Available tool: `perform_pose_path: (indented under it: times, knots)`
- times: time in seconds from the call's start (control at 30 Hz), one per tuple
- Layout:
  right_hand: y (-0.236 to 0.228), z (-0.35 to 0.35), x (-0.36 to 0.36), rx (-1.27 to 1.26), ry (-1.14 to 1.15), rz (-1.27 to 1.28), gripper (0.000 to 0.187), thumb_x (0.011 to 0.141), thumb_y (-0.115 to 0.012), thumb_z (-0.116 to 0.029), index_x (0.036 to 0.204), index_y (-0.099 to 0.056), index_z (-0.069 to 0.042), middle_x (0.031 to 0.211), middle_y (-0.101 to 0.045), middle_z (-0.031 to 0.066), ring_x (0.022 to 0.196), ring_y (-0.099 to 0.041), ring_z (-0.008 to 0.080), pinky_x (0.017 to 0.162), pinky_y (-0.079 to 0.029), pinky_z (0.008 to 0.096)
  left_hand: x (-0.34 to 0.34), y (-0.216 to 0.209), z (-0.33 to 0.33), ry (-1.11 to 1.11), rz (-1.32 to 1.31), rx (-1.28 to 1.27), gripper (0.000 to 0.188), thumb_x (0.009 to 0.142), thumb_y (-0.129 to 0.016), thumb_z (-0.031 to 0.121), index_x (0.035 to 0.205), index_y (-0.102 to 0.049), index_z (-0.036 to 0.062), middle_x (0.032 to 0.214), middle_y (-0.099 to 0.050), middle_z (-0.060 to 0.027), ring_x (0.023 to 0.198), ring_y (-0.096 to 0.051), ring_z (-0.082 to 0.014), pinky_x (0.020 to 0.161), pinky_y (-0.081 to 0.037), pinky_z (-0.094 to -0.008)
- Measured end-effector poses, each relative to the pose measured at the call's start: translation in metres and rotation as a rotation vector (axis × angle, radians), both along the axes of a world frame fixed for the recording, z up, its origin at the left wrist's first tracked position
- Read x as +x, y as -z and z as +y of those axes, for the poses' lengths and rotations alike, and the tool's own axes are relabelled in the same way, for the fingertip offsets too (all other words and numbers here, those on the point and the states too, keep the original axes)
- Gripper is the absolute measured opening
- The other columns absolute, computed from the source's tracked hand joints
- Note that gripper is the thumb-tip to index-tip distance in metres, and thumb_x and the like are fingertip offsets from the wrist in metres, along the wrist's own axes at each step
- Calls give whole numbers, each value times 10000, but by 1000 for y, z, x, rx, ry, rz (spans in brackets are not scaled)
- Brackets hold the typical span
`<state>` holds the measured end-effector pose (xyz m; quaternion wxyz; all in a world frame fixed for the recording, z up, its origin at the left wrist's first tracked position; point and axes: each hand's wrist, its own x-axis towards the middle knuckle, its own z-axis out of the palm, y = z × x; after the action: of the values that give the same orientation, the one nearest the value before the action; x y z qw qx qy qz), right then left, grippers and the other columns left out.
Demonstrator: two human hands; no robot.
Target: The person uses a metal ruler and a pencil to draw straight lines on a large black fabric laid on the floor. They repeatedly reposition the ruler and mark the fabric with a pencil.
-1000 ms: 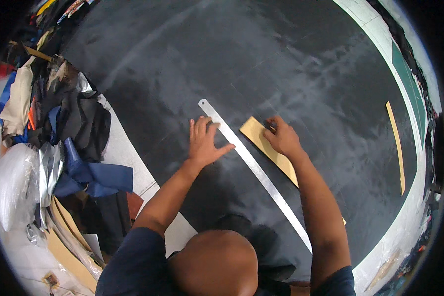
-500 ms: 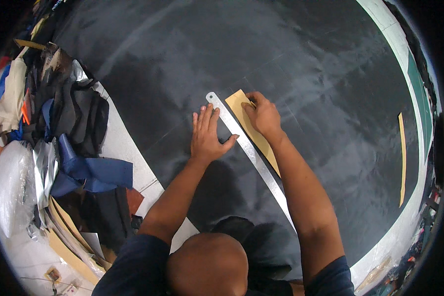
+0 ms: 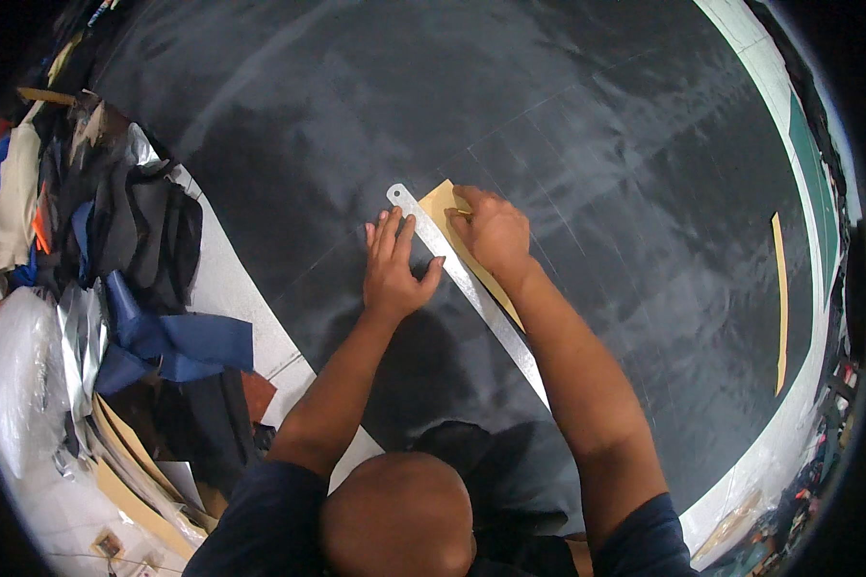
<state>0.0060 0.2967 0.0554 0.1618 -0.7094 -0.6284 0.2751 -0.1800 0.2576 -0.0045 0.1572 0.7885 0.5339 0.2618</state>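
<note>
My left hand [image 3: 394, 279] lies with fingers extended and thumb spread wide, its tips at the left edge of a steel ruler [image 3: 476, 288] set diagonally across a broad black sheet [image 3: 337, 144]. My right hand [image 3: 496, 236] curls over the upper part of a tan strip [image 3: 440, 204], thumb and forefinger drawn in; whether they pinch the strip or something small above it, I cannot tell. The strip lies just beside the ruler, along its right side, and my right forearm hides the ruler's lower end. Thin pale lines cross the sheet around my hands. At far right lies a narrower tan strip [image 3: 780, 303]; at left, navy fabric [image 3: 202, 341] sits near clear plastic wrap [image 3: 19, 370].
</note>
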Motion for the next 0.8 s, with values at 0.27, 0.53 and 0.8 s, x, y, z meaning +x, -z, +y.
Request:
perform_pose_path:
  times: [0.27,0.53,0.8]
  knots:
    - [3,0,-2,-1,-77,-89,387,892,-671,-307,1247,-682,-153,1061,-718,133,945,-709,315,828,-569,422,-2,4,-2,2,-22,38,719,795,-774,309,1363,-520,-51,1493,-419,-283,1421,-359,-469,1184,-217,-616]
    - [9,-2,-3,23,-51,-98,374,905,-673,-302,1249,-668,-155,1064,-716,141,955,-708,318,829,-571,423,0,1,-2,5,16,43,715,797,-766,314,1367,-518,-40,1474,-438,-276,1409,-374,-465,1176,-234,-620]
    - [-7,-67,64,-128,-47,-55,377,908,-693,-285,1226,-629,-93,1083,-709,166,1012,-682,365,874,-536,480,-9,6,1,-11,72,62,678,820,-742,304,1369,-515,-23,1460,-463,-244,1420,-364,-438,1191,-230,-590]
